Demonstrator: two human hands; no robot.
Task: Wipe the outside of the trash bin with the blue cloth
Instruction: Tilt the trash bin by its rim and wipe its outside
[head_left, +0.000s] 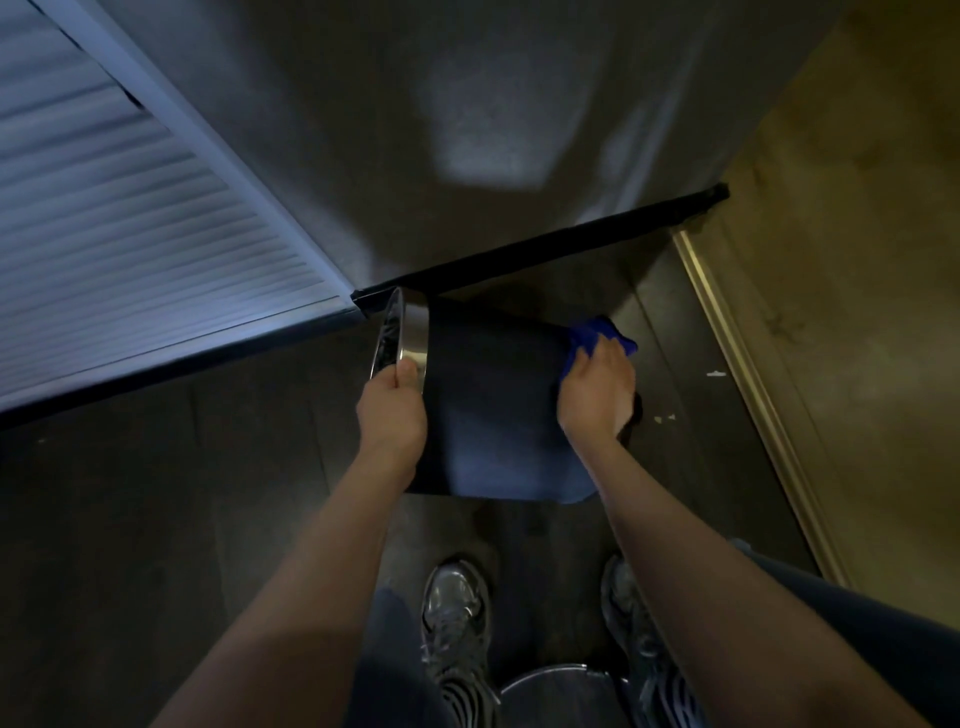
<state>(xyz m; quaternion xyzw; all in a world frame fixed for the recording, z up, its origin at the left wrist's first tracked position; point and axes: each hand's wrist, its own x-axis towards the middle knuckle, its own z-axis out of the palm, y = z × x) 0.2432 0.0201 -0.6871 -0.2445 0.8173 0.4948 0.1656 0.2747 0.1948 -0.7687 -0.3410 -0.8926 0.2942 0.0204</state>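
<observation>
A black trash bin (493, 395) with a shiny metal rim is held tipped on its side above the dark floor, its mouth turned to the left. My left hand (392, 410) grips the metal rim, thumb on the outside of the band. The blue cloth (597, 335) is bunched against the bin's bottom end on the right. My right hand (597, 395) holds the cloth and presses it to the bin there. Most of the cloth is hidden under my fingers.
A grey wall with a black baseboard (545, 249) runs just behind the bin. A louvered door (130, 223) stands at the left. A metal threshold strip (753, 395) and lighter floor lie at the right. My shoes (454, 608) and a round metal object (561, 696) are below.
</observation>
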